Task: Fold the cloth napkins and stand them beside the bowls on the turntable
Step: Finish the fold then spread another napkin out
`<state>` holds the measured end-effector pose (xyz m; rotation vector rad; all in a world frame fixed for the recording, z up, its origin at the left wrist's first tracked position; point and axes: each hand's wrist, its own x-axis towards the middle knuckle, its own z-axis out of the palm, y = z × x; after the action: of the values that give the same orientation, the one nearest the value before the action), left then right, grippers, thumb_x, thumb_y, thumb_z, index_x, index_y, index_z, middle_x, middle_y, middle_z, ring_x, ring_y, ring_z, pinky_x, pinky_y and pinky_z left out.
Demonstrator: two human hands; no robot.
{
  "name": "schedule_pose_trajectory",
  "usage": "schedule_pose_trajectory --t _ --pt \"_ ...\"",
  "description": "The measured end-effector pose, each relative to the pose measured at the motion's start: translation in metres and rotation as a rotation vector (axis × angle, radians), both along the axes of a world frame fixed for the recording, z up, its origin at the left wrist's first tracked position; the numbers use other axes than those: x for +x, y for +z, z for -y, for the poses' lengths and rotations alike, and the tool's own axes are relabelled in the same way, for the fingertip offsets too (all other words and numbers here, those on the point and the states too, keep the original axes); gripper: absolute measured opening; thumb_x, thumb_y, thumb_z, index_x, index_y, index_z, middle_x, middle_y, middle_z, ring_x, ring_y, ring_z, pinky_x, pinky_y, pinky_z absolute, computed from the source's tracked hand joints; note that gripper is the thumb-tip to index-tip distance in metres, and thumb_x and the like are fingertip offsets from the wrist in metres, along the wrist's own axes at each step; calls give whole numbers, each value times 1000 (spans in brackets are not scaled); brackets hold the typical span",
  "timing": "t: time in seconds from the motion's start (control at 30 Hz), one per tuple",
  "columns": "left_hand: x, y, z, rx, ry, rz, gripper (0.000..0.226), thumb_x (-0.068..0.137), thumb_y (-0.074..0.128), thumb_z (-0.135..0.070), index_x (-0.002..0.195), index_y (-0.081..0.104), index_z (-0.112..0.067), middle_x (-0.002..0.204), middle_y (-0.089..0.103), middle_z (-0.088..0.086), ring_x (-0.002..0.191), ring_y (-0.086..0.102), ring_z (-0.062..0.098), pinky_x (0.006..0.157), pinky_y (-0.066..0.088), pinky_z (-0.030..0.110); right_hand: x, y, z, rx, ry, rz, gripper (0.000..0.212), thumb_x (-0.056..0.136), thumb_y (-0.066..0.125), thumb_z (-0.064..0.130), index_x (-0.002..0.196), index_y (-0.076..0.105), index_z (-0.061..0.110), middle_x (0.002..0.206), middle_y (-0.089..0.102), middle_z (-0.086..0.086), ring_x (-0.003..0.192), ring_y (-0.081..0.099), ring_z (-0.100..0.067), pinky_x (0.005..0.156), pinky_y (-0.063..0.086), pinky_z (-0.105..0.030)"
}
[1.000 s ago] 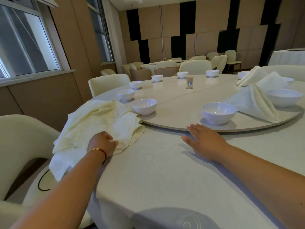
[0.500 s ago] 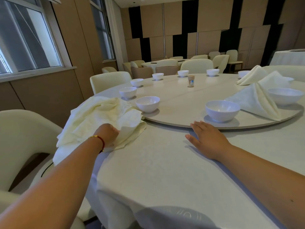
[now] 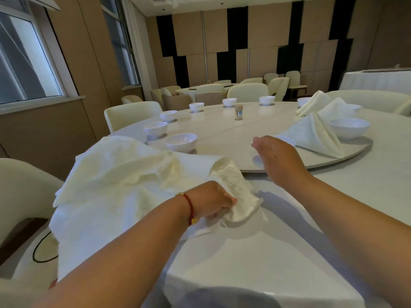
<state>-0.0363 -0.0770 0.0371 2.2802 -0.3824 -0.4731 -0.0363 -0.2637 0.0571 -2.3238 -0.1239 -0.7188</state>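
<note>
Standing at the near rim of the round table (image 3: pixel 255 252), I see a white cloth covering it, pale and smooth, with the person's two bare forearms reaching out over it. The left hand (image 3: pixel 211 202), a red cord at its wrist, has its fingers curled tight round a bunched corner of a cream napkin (image 3: pixel 235 196); that bunch runs up and away from the fist toward the turntable. The loose napkins behind it form a rumpled pile (image 3: pixel 115 174) spread over the table's left edge, its long side lying roughly left to right; how many cloths are in it I cannot tell. The right hand (image 3: pixel 278 156) hovers above the turntable's near edge, fingers straight and relaxed, holding nothing, and it hides most of a bowl behind it.

The turntable (image 3: pixel 222 127) fills the middle of the table. White bowls (image 3: pixel 181 142) ring its rim. A folded napkin (image 3: pixel 315 134) stands just beside the right-hand bowl (image 3: pixel 349 128), peak upward; another (image 3: pixel 311 103) lies farther back. A small jar (image 3: pixel 239 112) stands near the centre, its label too small to read.

Cream chairs (image 3: pixel 133 113) surround the table; beyond are more tables, windows on the left and a wall of tan and dark panels.
</note>
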Motion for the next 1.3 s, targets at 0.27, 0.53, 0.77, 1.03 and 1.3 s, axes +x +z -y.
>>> schedule_pose_trajectory --t 0.27,0.53,0.77,1.03,1.3 --pt "-48 -15 75 -488 -151 -196 25 98 52 -17 74 56 -11 71 54 7 64 49 16 61 42 23 -20 49 17 40 61 -199 63 101 20 51 87 68 13 83 69 -1 84 62 -19 88 49 -38" --pt "-11 -14 -17 -83 185 356 20 89 64 -33 75 60 -19 71 62 -4 67 57 12 69 46 27 -20 -4 8 -290 -1 -704 55 95 39 58 90 56 6 83 67 -12 71 63 -25 67 48 -28" --pt "-31 -12 -26 -356 376 -146 26 89 64 -37 106 58 -19 81 58 12 58 57 20 56 53 30 -13 -25 9 -201 -169 -715 50 93 45 56 124 50 18 98 63 0 89 62 -20 81 50 -31" --pt "-15 -24 -13 -709 486 -102 18 91 63 -23 97 70 -7 83 66 9 81 58 26 70 49 32 -8 -41 -2 -43 18 -731 57 79 72 51 124 55 20 110 51 1 103 51 -18 84 43 -26" --pt "4 -35 -39 -656 556 -18 27 88 62 -43 100 72 -22 100 71 2 90 64 20 86 51 34 -10 -48 4 -211 134 -587 24 74 80 35 80 62 19 79 60 7 76 56 -11 66 43 -22"
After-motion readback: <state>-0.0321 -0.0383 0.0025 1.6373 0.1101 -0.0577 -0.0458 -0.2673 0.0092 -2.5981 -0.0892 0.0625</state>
